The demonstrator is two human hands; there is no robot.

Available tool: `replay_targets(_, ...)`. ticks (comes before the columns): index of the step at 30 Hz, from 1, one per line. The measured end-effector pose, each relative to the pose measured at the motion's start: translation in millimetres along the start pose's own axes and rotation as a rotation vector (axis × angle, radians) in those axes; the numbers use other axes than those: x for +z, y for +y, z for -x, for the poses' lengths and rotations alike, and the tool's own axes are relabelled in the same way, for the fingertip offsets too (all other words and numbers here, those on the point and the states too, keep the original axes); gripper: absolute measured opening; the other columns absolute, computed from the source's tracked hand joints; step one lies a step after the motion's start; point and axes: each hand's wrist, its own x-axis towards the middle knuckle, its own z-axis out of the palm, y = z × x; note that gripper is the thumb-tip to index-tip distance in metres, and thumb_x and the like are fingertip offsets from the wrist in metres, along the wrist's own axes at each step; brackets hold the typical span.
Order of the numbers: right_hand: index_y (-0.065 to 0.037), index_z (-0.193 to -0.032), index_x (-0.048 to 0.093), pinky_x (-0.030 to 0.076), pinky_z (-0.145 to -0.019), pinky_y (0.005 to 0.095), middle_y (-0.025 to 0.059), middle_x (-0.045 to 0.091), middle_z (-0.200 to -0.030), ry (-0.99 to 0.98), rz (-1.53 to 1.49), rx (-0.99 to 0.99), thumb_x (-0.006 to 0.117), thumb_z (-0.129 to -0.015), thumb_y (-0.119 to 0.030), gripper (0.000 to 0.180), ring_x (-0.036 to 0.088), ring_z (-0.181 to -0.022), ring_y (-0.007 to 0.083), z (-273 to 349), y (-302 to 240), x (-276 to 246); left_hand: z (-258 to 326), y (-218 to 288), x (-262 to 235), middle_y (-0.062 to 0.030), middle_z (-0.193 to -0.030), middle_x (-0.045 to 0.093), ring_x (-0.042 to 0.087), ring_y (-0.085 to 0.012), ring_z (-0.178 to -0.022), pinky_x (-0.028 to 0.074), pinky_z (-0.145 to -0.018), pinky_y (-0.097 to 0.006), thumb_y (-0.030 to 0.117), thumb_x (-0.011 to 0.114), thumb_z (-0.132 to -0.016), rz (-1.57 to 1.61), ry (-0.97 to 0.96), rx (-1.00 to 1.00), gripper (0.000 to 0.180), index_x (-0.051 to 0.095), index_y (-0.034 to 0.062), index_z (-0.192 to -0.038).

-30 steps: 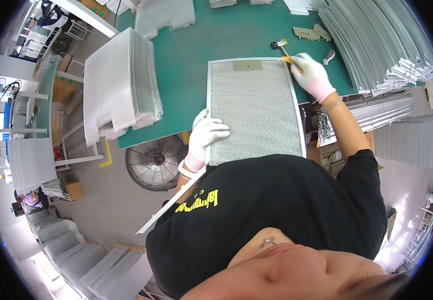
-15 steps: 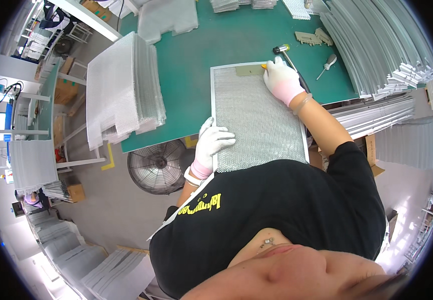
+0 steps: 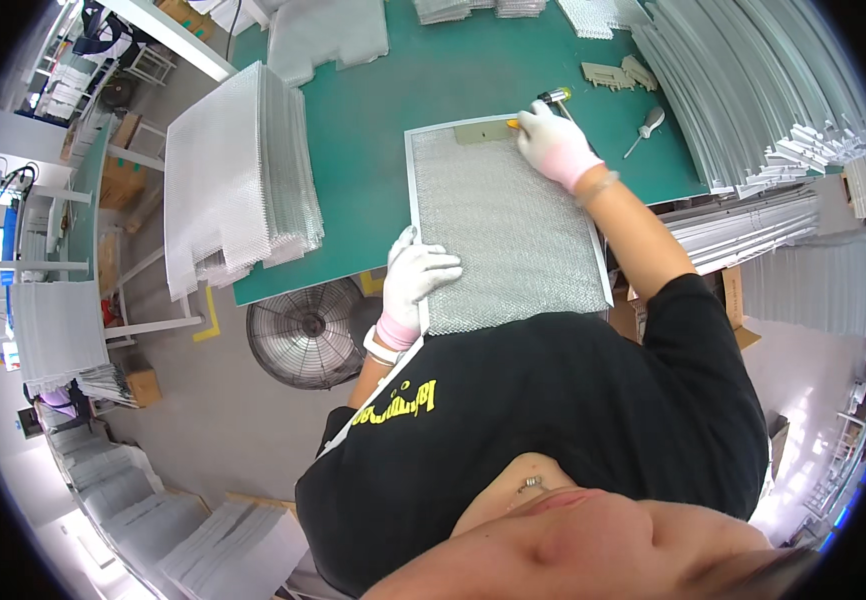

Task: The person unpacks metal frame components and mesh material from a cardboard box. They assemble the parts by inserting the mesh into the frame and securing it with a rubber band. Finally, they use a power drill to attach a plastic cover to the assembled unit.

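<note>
A rectangular metal mesh filter panel in a thin silver frame lies on the green table. My left hand, in a white glove, rests flat on the panel's near left edge. My gloved right hand is at the panel's far edge, its fingers closed on a small orange-tipped tool that touches the frame beside a tan tab. A small hammer lies on the table just beyond that hand.
A tall stack of mesh sheets stands at the table's left. Bundles of silver frame strips lie at the right, with a screwdriver and tan pieces beside them. A round fan sits on the floor below.
My right hand has moved left along the panel's far edge, from the corner toward the tan tab. My left hand has stayed on the near left edge.
</note>
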Motion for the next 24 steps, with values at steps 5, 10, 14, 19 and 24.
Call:
replay_targets(5,-0.002,-0.093,0.061,0.053,-0.077,0.0444,0.0193,0.057,-0.101,0.054,0.074,0.037,0.051,-0.090,-0.018,0.019,0.063,-0.085,0.0374,-2.1,-5.1,14.7,-4.0,1.0,-2.2,-0.0016,-0.092,0.071,0.064,-0.0201,-0.097,0.032,-0.110,-0.049,0.014,0.059,-0.079,0.022,-0.002,-0.012,0.013,0.072,0.0127,-0.081)
replay_targets(10,-0.001,-0.088,0.061,0.053,-0.079,0.0446,0.0201,0.056,-0.101,-0.013,-0.002,-0.060,0.051,-0.090,-0.015,0.017,0.064,-0.088,0.0366,-8.7,2.2,6.6,-4.5,-1.1,-1.9,-0.0011,-0.091,0.071,0.064,-0.0198,-0.098,0.033,-0.111,-0.047,0.012,0.060,-0.078,-0.021,0.036,-0.048,0.012,0.072,0.0145,-0.081)
replay_targets(14,-0.001,-0.098,0.062,0.052,-0.082,0.0411,0.0180,0.060,-0.103,-0.020,-0.404,-0.503,0.055,-0.090,-0.014,0.017,0.062,-0.090,0.0371,39.7,22.7,-31.9,-8.5,-8.8,-17.0,-0.0066,-0.093,0.072,0.064,-0.0247,-0.099,0.033,-0.110,-0.050,0.023,0.052,-0.086,0.029,0.052,-0.065,0.025,0.072,0.0082,-0.082)
replay_targets(19,-0.004,-0.109,0.062,0.048,-0.091,0.0399,0.0171,0.061,-0.107,0.529,-0.071,0.053,0.063,-0.088,-0.021,0.027,0.059,-0.103,0.0356,49.1,128.1,-47.4,-29.0,-4.3,-31.1,-0.0061,-0.088,0.072,0.065,-0.0227,-0.096,0.033,-0.111,-0.047,0.016,0.062,-0.078,0.194,0.128,-0.103,0.012,0.071,0.0076,-0.078)
replay_targets(24,-0.012,-0.117,0.063,0.042,-0.099,0.0463,0.0138,0.057,-0.125,0.154,0.501,0.141,0.070,-0.078,-0.029,0.044,0.050,-0.120,0.0411,65.9,118.4,-54.5,-44.3,-13.6,-42.8,-0.0109,-0.084,0.069,0.065,-0.0235,-0.089,0.036,-0.108,-0.047,0.013,0.063,-0.079,0.387,0.287,-0.114,0.012,0.066,0.0024,-0.074)
